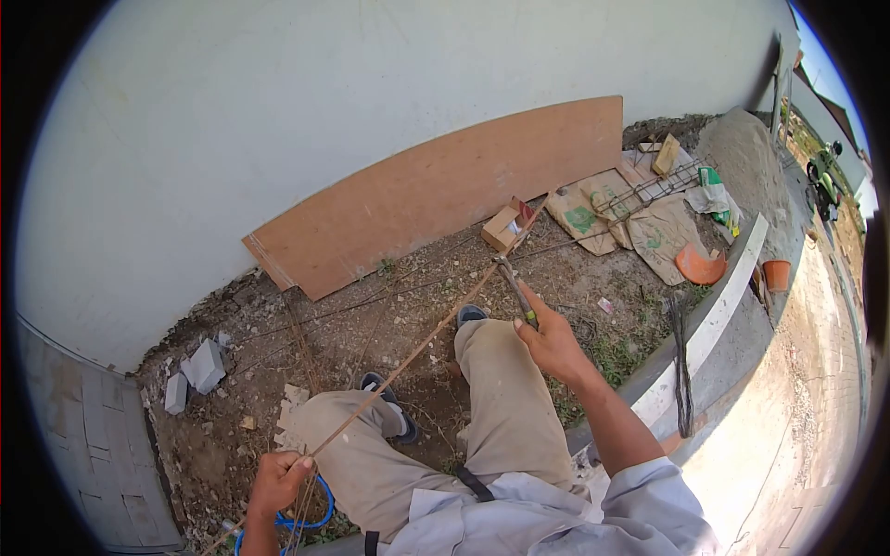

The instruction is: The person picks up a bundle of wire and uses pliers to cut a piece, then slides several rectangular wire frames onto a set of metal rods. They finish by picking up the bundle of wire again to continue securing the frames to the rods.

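Note:
My left hand (281,482), low in the view, is closed around a long thin brown rod (408,361). The rod slants up across my legs and on past the cardboard box (502,228). In my right hand (549,335), fingers wrapped, is a metal hand tool with a greenish handle (512,283), pincer-like in shape. Its head meets the rod just below the box. Beneath my left hand lie a blue hose loop (320,519) and several thin wires. Both my feet rest on the dirt ahead, with the rod passing above one knee.
A brown board (445,190) leans on the white wall (371,83). Paper sacks (640,222), tied steel bars (654,188) and a sand pile (742,153) lie at the upper right. Dark bent wire (681,371) drapes over the concrete edge (714,324). Broken blocks (204,366) sit left.

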Motion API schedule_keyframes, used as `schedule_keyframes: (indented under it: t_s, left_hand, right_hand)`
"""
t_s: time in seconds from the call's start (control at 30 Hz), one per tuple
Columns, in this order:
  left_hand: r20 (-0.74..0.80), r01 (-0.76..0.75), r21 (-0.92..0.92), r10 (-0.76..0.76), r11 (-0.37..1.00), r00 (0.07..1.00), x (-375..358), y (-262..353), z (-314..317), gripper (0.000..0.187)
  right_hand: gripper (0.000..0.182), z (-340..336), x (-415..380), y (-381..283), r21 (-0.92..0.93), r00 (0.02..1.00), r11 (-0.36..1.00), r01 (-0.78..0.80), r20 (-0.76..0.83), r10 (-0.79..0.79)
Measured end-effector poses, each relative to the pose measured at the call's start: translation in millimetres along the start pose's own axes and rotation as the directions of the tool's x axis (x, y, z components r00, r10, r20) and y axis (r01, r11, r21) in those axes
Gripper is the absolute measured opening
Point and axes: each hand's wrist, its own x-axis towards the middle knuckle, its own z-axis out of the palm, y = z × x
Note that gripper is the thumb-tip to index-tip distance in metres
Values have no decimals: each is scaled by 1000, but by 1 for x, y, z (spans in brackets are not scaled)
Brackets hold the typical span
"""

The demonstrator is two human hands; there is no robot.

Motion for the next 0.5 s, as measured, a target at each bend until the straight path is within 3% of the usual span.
schedule_keyframes:
  t_s: [0.2, 0.5]
  left_hand:
    - [-32, -25, -4, 25, 1000, 999, -3, 6, 7, 35]
    - [-43, -23, 16, 24, 1000, 999, -1, 1, 1, 35]
  right_hand:
    - [69, 6, 2, 5, -11, 998, 1000, -12, -64, 12]
    - [65, 1, 5, 7, -29, 1000, 1000, -2, -19, 2]
